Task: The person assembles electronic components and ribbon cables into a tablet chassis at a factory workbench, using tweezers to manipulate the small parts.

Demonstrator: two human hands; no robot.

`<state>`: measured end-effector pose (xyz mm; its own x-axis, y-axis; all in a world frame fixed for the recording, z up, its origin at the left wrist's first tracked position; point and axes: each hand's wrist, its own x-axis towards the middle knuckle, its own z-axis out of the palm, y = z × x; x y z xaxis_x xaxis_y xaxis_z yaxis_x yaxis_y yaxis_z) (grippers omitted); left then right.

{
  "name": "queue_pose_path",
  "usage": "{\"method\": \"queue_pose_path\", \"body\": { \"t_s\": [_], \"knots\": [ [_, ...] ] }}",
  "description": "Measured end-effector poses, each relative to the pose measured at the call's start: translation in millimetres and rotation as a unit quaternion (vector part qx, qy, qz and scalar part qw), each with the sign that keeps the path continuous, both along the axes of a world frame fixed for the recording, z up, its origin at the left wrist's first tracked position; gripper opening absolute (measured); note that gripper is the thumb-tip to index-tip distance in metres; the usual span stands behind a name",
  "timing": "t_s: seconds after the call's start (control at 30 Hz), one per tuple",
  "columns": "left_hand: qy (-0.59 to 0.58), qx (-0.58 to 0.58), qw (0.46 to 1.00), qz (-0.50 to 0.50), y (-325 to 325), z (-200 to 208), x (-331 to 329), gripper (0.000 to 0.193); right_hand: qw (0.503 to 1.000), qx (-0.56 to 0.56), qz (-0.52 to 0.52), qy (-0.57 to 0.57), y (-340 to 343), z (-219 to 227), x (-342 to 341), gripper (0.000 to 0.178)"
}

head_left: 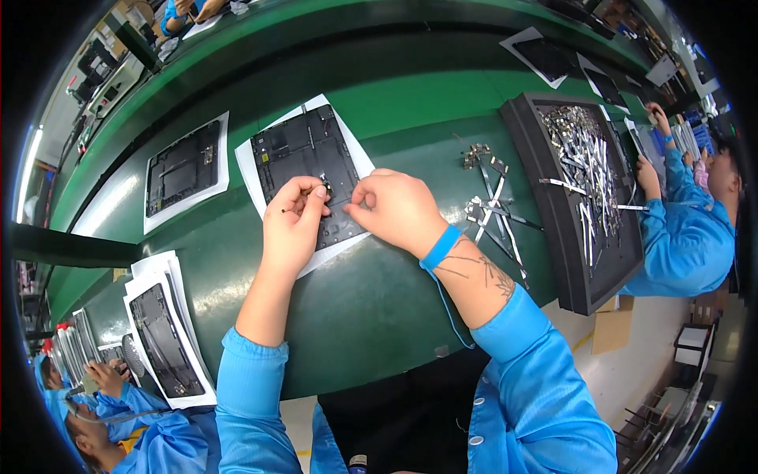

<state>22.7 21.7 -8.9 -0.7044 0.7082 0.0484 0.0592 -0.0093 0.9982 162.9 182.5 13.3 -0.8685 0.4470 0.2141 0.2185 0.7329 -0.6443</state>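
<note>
In front of me a black tablet-like housing [296,150] lies on white sheets [249,175]. Over its lower half, my left hand [294,229] is closed, thumb against forefinger, on a small flex cable with a shiny end [326,183]. A dark tip [283,211] pokes out on that hand's left side. Just right of it, above the housing's right edge, my right hand [399,209] has its thumb and forefinger pinched together; whatever is between them is too small to make out. A blue wrist band [440,247] with a cord circles my right wrist.
Loose flex cables [493,209] lie on the green table right of my hands. Beyond them stands a black tray [557,261] heaped with more cables. Other housings on paper lie at left [183,170] and lower left [162,332]. Co-workers in blue sit at both sides.
</note>
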Motion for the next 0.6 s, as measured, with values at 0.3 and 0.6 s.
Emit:
{"method": "queue_pose_path", "body": {
  "t_s": [0.3,0.6],
  "knots": [
    [0.006,-0.004,1.0,-0.023,-4.9,-3.4,-0.9,0.011,1.0,-0.024,0.014,0.007,-3.1,0.6,1.5,0.014],
    [0.007,0.006,1.0,-0.028,-4.3,-1.2,-0.3,0.01,1.0,0.006,0.01,-0.011,-6.7,0.2,0.0,0.009]
  ]
}}
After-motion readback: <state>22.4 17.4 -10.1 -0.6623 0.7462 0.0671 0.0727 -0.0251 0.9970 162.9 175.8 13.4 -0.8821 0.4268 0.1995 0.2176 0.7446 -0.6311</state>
